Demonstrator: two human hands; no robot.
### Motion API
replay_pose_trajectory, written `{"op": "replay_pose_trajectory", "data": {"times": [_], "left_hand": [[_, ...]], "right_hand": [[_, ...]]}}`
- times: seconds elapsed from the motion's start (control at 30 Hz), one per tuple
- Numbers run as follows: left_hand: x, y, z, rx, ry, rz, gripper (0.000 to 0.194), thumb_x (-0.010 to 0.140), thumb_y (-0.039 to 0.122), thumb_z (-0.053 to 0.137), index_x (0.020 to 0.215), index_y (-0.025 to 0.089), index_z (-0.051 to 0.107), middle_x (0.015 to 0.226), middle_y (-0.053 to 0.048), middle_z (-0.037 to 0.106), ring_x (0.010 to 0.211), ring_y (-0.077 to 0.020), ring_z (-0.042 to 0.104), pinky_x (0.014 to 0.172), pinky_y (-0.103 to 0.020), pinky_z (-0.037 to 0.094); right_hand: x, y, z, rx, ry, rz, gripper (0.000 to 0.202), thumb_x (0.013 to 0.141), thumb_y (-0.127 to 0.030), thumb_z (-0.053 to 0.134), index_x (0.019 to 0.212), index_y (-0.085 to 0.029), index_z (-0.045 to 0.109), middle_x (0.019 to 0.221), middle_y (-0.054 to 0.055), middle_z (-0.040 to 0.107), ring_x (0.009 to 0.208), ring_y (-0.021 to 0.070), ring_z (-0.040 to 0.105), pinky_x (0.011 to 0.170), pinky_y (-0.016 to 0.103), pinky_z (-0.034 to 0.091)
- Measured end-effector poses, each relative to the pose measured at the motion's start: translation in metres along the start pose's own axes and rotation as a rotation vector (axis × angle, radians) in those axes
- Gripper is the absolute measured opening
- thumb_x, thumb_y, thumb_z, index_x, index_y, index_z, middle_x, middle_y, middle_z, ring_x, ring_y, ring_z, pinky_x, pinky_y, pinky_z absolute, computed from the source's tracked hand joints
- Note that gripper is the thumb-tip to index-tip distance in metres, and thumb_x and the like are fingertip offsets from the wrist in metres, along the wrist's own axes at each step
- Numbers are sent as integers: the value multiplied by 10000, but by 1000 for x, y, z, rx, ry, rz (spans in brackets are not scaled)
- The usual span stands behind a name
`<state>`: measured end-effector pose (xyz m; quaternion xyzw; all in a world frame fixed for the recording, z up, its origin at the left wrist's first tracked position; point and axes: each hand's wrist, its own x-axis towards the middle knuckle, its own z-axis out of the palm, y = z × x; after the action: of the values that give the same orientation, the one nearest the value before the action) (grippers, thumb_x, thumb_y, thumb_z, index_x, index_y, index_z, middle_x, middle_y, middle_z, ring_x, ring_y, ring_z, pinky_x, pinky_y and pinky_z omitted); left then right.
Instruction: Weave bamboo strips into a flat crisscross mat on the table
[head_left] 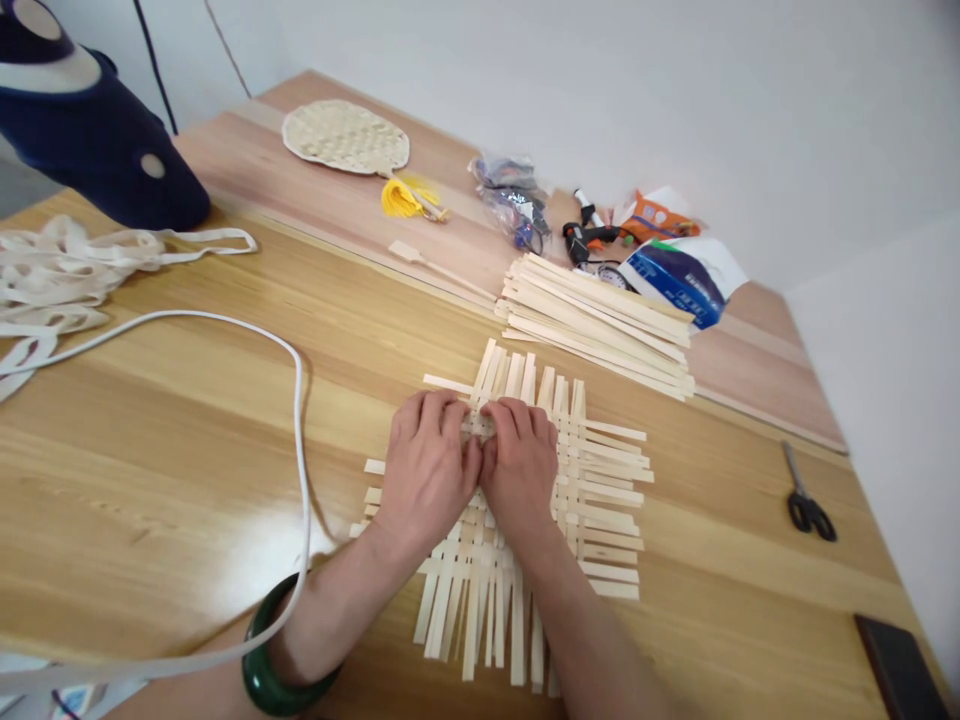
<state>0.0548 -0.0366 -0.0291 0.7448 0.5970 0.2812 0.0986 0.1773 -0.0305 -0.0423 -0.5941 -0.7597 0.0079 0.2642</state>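
Observation:
Flat on the table in front of me lies a woven mat of pale bamboo strips (574, 500), its loose ends sticking out on all sides. My left hand (429, 462) rests on the upper left of the weave, fingers curled and pinching at the strips. Close beside it, my right hand (521, 460) bends its fingers the same way on the upper middle. The two thumbs almost meet between the hands. Both hands cover much of the weave, and the exact strips under the fingertips are hidden.
Loose bamboo strips (596, 325) are stacked behind the mat. A woven fan (345, 137) with a yellow tassel (405, 198), a glue gun (581, 242) and a blue box (675, 283) lie further back. Scissors (806, 505) are at right; a white cable (300, 440) crosses at left.

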Motion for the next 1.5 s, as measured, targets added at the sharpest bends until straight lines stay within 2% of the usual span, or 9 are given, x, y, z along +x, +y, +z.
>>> {"op": "replay_pose_trajectory", "data": {"times": [0.3, 0.53, 0.83, 0.97, 1.2, 1.33, 1.43, 1.5], "left_hand": [[1, -1, 1, 23, -41, -58, 247, 860, 164, 541, 1102, 117, 558, 1132, -148, 583, 1082, -314, 493, 973, -497, 431], [3, -4, 4, -17, -46, -14, 215, 840, 106, 506, 1045, 150, 554, 1093, -135, 572, 1052, -301, 486, 919, -474, 447], [2, -5, 5, 57, -35, -4, 208, 857, 143, 519, 1057, 169, 572, 1103, -127, 590, 1076, -307, 491, 930, -482, 427], [4, -8, 6, 67, -41, 34, 212, 850, 131, 516, 1051, 151, 580, 1107, -135, 585, 1073, -305, 486, 987, -505, 413], [4, -6, 5, 70, -43, 29, 222, 852, 143, 517, 1061, 170, 588, 1101, -120, 600, 1086, -301, 512, 1132, -592, 286], [1, -3, 2, 151, -14, 55, 192, 880, 171, 515, 1047, 187, 606, 1083, -102, 628, 1082, -302, 538, 1165, -625, 224], [0, -2, 0, 211, 0, 91, 187, 901, 184, 503, 1051, 180, 615, 1089, -103, 643, 1103, -310, 543, 1169, -617, 238], [-1, -1, -3, 237, -2, 109, 193, 911, 181, 489, 1054, 172, 617, 1091, -105, 651, 1109, -311, 550, 1171, -610, 246]], "right_hand": [[5, 1, 1, 50, -22, 32, 296, 762, 7, 466, 919, -208, 596, 965, 33, 667, 861, 215, 479, 766, 344, 371], [7, 0, 4, 87, -49, 12, 284, 768, -7, 449, 893, -230, 575, 920, 25, 659, 840, 216, 477, 754, 345, 370], [8, 1, 5, 81, -55, -9, 289, 769, -6, 453, 902, -228, 581, 922, 26, 657, 865, 214, 479, 767, 344, 382], [8, 2, 5, 88, -48, -11, 300, 750, 5, 451, 890, -228, 578, 914, 19, 660, 859, 212, 481, 772, 341, 383], [7, 0, 4, 103, -44, -3, 309, 756, 10, 445, 893, -224, 592, 919, 25, 671, 867, 213, 500, 786, 348, 402], [2, 1, 1, 242, 53, 54, 357, 770, 1, 393, 961, -216, 602, 977, 51, 657, 940, 209, 549, 834, 355, 458], [0, 4, -6, 384, 162, 136, 366, 793, -18, 346, 979, -212, 595, 951, 59, 642, 939, 189, 599, 809, 332, 508], [1, 7, -13, 385, 192, 174, 339, 811, -39, 346, 960, -214, 595, 918, 53, 652, 904, 181, 614, 793, 324, 519]]}}
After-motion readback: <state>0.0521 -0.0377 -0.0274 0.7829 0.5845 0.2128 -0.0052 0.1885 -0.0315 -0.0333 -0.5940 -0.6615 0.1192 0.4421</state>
